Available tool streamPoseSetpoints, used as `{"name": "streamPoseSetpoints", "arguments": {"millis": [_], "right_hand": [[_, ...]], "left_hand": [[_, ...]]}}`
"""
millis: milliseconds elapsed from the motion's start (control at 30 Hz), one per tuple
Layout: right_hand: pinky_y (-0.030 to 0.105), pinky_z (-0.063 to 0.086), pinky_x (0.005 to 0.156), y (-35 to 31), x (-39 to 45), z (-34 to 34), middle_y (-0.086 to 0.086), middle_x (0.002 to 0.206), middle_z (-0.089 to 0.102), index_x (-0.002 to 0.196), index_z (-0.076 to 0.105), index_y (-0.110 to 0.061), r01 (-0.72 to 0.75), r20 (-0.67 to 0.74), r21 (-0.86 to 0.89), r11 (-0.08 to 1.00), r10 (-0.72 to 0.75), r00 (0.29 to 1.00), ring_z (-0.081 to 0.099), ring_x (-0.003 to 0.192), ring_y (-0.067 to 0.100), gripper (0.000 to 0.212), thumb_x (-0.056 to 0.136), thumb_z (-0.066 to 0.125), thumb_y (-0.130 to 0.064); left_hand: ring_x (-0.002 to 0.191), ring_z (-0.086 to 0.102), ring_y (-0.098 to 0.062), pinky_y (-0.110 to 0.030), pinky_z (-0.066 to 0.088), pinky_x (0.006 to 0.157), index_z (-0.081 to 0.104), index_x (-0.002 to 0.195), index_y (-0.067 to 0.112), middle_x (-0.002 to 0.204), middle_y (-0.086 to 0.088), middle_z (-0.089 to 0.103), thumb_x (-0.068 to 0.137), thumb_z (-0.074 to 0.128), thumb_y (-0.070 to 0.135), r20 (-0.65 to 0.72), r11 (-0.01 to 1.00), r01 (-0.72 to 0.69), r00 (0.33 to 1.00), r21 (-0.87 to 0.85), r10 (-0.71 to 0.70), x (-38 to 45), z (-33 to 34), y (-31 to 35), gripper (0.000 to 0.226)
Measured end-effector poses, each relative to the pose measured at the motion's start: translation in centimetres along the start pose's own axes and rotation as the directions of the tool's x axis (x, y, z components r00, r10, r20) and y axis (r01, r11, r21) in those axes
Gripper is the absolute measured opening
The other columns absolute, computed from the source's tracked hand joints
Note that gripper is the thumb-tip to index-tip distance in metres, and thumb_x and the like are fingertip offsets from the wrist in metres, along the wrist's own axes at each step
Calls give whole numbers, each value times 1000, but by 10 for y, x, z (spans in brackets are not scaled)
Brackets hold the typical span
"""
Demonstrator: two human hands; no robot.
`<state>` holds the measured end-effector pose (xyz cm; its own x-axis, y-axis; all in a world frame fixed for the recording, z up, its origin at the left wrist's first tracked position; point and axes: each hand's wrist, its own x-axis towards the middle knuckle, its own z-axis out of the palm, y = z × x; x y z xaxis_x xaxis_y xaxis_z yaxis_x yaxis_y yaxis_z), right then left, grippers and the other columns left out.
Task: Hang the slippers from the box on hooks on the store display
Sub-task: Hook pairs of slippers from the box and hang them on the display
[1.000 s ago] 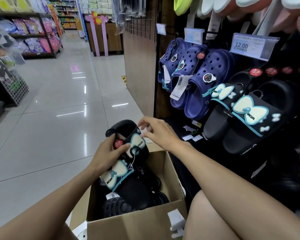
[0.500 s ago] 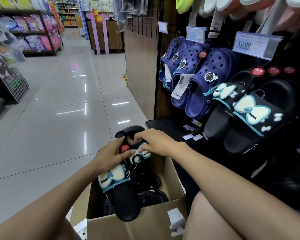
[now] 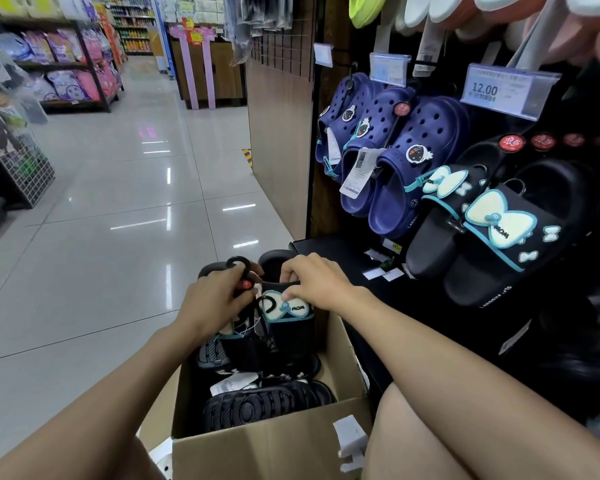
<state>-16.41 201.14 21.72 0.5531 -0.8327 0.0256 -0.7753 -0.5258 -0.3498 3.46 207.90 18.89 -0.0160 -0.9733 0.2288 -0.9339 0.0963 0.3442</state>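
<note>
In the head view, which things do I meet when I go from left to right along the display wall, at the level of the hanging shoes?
Wooden side panel → blue clogs → black bow slippers.

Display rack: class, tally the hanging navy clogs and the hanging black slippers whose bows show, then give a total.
Navy clogs: 3
Black slippers: 2
Total: 5
</note>
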Motion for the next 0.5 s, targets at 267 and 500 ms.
{"name": "streamPoseSetpoints", "arguments": {"millis": [267, 500], "right_hand": [[33, 41, 78, 2, -2, 1, -4, 107, 68, 104, 67, -25, -92, -55, 45, 995, 94, 994, 61, 101, 19, 21, 87, 72, -37], [33, 37, 77, 0, -2, 2, -3, 107, 69, 101, 68, -26, -113, -96, 10, 994, 113, 989, 61, 103, 21, 13, 91, 67, -34]], "left_hand": [[94, 59, -16, -31, 39, 66, 56, 111, 28, 97, 8, 64, 95, 57, 38, -97, 996, 84, 992, -21, -85, 0, 1, 0, 19], [94, 61, -21, -36, 47, 72, 55, 111, 25, 97, 4, 67, 95, 59, 36, -74, 992, 87, 993, -94, -94, 1, 0, 4, 20]]}}
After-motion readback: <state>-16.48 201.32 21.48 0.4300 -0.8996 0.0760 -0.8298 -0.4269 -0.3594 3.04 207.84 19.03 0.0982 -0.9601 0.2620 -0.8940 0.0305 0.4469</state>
